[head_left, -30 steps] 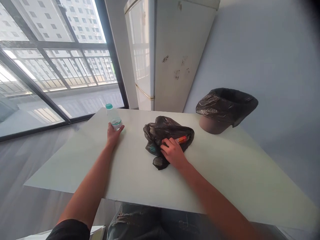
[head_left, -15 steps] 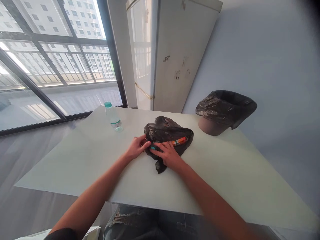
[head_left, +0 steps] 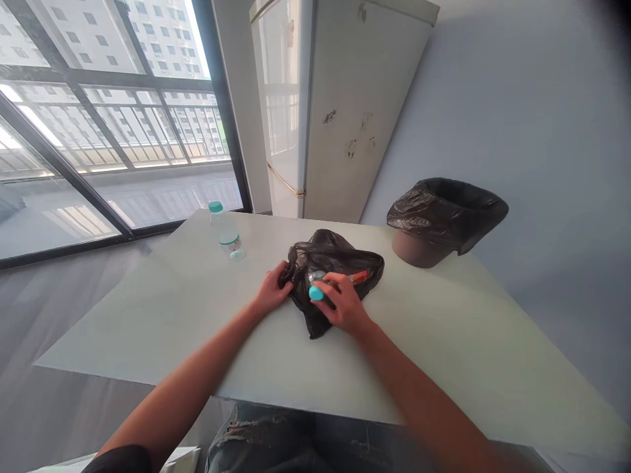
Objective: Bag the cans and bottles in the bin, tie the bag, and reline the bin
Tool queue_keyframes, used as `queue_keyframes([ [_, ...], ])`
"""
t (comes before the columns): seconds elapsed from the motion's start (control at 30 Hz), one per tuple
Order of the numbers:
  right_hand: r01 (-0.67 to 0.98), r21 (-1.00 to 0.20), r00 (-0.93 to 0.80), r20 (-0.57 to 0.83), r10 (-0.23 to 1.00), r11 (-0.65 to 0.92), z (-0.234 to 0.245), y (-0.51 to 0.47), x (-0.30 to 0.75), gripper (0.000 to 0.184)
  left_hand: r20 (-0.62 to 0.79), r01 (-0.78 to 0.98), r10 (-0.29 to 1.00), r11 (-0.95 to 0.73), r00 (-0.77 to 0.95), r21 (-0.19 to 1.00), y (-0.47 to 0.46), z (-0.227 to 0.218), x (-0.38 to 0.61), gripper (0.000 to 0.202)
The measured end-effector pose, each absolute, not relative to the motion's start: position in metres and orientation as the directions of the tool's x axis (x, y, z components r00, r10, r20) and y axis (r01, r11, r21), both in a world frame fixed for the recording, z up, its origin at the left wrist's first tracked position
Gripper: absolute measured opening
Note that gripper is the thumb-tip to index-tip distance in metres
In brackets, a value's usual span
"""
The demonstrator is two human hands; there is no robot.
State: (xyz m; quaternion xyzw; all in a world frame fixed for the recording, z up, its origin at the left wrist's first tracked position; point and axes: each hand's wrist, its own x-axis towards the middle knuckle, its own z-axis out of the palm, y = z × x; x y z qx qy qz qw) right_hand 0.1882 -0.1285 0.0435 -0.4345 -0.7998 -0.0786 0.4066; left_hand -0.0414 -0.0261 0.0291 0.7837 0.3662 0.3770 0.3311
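A black plastic bag lies on the white table with its mouth spread open. My left hand grips the bag's left edge between thumb and fingers. My right hand is closed around the neck of a clear plastic bottle with a turquoise cap; the lower part of the bottle is hidden in the bag. Beside it, inside the bag, an orange-red wrapper shows partly behind my right fingers.
A second clear bottle with a turquoise cap stands at the table's back left. At the back right is a brown bin lined with a black bag. A white refrigerator stands behind the table.
My right hand has taken hold of the bottle and raised its capped end out of the bag. My left hand has closed on the bag's edge and stays near the same place.
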Motion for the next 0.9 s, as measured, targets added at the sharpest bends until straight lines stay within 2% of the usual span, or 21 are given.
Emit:
queue_keyframes([
  [0.07, 0.717, -0.360, -0.036, 0.836, 0.548, 0.596, 0.051, -0.131, 0.196, 0.032, 0.340, 0.331, 0.827, -0.506, 0.447, 0.796, -0.025, 0.030, -0.041, 0.018],
  [0.13, 0.639, -0.532, 0.283, 0.835, 0.472, 0.556, 0.060, -0.131, 0.205, 0.027, 0.341, 0.342, 0.819, -0.519, 0.461, 0.784, -0.025, 0.030, -0.041, 0.019],
  [0.23, 0.327, -0.780, 0.655, 0.594, 0.467, 0.534, 0.070, -0.126, 0.215, 0.026, 0.310, 0.315, 0.809, -0.503, 0.499, 0.805, -0.026, 0.031, -0.042, 0.022],
  [0.3, 0.069, -0.839, 0.727, 0.413, 0.549, 0.539, 0.072, -0.121, 0.220, 0.027, 0.296, 0.207, 0.788, -0.466, 0.540, 0.860, -0.026, 0.035, -0.043, 0.029],
  [0.4, -0.201, -0.864, 0.620, 0.253, 0.743, 0.462, 0.069, -0.117, 0.219, 0.032, 0.391, 0.023, 0.776, -0.461, 0.495, 0.887, -0.030, 0.050, -0.046, 0.044],
  [0.47, -0.279, -0.892, 0.474, 0.195, 0.859, 0.357, 0.066, -0.117, 0.215, 0.035, 0.440, 0.002, 0.797, -0.484, 0.414, 0.875, -0.039, 0.068, -0.051, 0.046],
  [0.53, -0.306, -0.915, 0.329, 0.157, 0.931, 0.262, 0.064, -0.120, 0.209, 0.037, 0.387, 0.033, 0.799, -0.451, 0.461, 0.892, -0.056, 0.089, -0.057, 0.047],
  [0.63, -0.322, -0.931, 0.166, 0.124, 0.978, 0.172, 0.063, -0.125, 0.200, 0.041, 0.151, 0.160, 0.674, -0.376, 0.724, 0.913, -0.093, 0.112, -0.068, 0.055],
  [0.73, -0.344, -0.931, 0.009, 0.128, 0.992, 0.123, 0.063, -0.129, 0.195, 0.044, -0.024, 0.383, 0.645, -0.423, 0.764, 0.821, -0.127, 0.119, -0.079, 0.070],
  [0.83, -0.348, -0.932, -0.115, 0.154, 0.981, 0.106, 0.062, -0.131, 0.199, 0.048, -0.049, 0.411, 0.653, -0.415, 0.756, 0.812, -0.141, 0.112, -0.095, 0.069],
  [0.9, -0.231, -0.957, -0.108, 0.205, 0.973, 0.176, 0.062, -0.131, 0.208, 0.045, 0.018, 0.361, 0.700, -0.390, 0.714, 0.847, -0.138, 0.104, -0.112, 0.066],
])
